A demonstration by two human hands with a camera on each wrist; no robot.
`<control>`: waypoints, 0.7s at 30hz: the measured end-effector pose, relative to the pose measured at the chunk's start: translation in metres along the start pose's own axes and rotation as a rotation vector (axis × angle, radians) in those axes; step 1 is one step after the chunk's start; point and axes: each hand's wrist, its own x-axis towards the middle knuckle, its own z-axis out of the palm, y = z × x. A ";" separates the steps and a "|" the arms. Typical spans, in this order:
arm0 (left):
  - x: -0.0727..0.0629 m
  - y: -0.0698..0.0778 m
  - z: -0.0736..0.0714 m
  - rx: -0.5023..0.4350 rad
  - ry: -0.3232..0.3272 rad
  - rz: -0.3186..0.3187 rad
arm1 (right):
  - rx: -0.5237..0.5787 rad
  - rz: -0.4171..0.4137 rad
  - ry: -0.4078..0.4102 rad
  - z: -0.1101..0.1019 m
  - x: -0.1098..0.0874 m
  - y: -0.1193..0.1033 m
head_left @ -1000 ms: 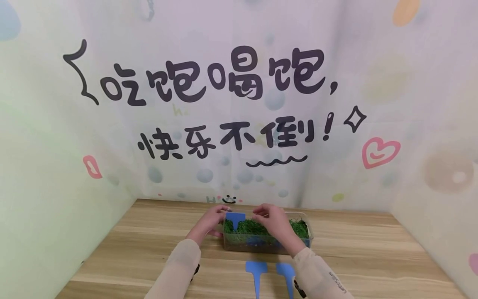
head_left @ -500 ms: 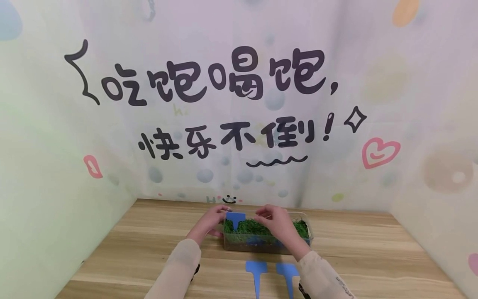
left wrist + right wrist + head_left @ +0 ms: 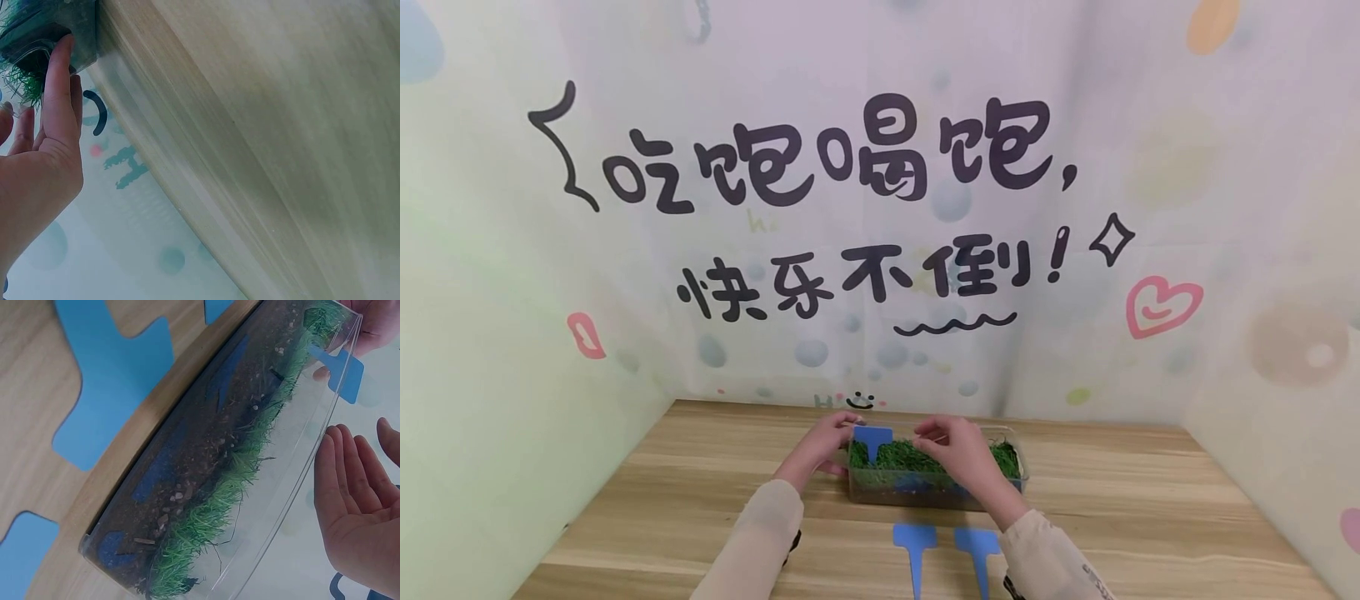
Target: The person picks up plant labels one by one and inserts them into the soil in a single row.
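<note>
A clear plastic box (image 3: 925,492) holds dark soil topped with green grass (image 3: 902,457). Into its left end a blue T-shaped plant label (image 3: 873,437) is stuck upright. My left hand (image 3: 820,442) is at the box's left end, one straight finger along the end wall in the left wrist view. Above the middle of the grass hovers my right hand (image 3: 955,450); in the right wrist view its fingers (image 3: 337,469) are loosely extended by the far rim, nothing in them. Blue patches (image 3: 159,462) show in the soil through the box's front wall.
Two more blue plant labels, a left one (image 3: 915,550) and a right one (image 3: 977,546), lie on the wooden table (image 3: 1135,500) in front of the box. A printed cloth wall (image 3: 865,358) stands close behind the table.
My right hand has shifted slightly to the right over the grass, uncovering more of the right label on the table. The left hand and the box have stayed put.
</note>
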 end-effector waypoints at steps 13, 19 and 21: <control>-0.001 0.000 0.000 -0.001 0.001 0.004 | -0.012 -0.017 -0.016 -0.003 -0.003 -0.002; -0.001 0.000 0.001 -0.005 0.010 0.002 | -0.008 -0.021 -0.011 -0.004 -0.005 -0.001; 0.000 0.000 0.001 -0.010 0.009 -0.002 | -0.005 -0.026 -0.013 -0.004 -0.006 -0.001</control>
